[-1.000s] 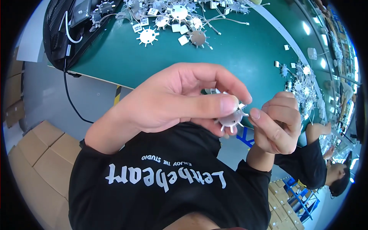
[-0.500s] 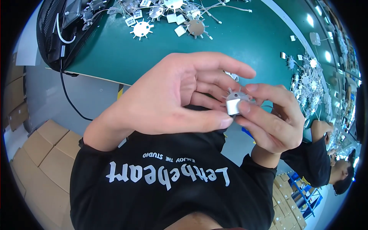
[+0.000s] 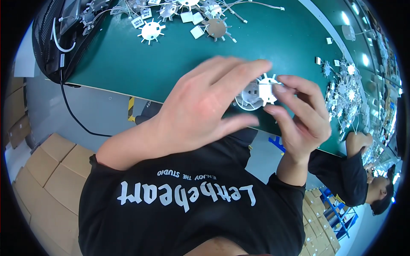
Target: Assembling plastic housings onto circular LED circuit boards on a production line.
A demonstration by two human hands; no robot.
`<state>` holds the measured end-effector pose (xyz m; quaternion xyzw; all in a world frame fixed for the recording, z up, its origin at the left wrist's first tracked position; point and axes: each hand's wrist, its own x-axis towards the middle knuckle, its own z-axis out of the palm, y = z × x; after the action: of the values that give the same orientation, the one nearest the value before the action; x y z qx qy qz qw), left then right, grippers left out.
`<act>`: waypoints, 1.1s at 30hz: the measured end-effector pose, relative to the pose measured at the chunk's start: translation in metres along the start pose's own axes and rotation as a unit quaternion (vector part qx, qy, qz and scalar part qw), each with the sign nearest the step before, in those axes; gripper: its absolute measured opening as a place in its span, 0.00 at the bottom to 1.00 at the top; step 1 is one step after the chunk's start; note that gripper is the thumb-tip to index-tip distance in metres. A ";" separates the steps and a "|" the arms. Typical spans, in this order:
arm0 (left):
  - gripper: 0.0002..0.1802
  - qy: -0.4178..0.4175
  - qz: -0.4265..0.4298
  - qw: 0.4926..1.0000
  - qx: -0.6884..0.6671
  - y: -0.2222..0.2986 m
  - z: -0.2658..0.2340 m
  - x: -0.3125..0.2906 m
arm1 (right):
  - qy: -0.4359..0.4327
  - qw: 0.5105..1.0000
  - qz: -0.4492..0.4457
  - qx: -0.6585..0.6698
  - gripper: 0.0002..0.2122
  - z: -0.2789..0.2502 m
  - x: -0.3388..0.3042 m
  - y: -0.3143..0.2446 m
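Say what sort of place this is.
Probably a small-parts assembly workshop: a flat green worktable, a heap of silvery, metallic-looking spoked discs with thin wires on it, and brown cardboard boxes nearby.

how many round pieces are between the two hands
2: a spiky disc in the right hand, and a pale-rimmed round piece just left of it, partly behind the left hand. Others may be hidden.

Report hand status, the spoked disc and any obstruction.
Left hand blurred, thumb and index finger spread apart. Right hand pinching spoked disc, white block against its face. Round clear part right beside disc; contact unclear.
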<state>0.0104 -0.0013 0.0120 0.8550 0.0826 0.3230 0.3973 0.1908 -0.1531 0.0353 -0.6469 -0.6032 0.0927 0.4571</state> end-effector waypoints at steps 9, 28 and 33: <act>0.34 -0.048 -0.097 0.993 -0.055 -0.002 0.001 -0.006 | -0.059 0.998 -0.003 0.017 0.20 0.005 -0.009 0.003; 0.26 -0.044 -0.014 0.999 -0.023 -0.007 0.007 -0.004 | -0.014 0.999 0.039 0.012 0.15 0.007 -0.018 0.003; 0.27 -0.053 -0.028 0.998 -0.020 -0.009 0.007 0.000 | -0.069 0.993 0.088 -0.032 0.13 -0.013 -0.026 0.010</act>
<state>0.0154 0.0004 0.0024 0.8602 0.0790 0.2675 0.4270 0.2000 -0.1806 0.0238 -0.7038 -0.5769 0.1574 0.3836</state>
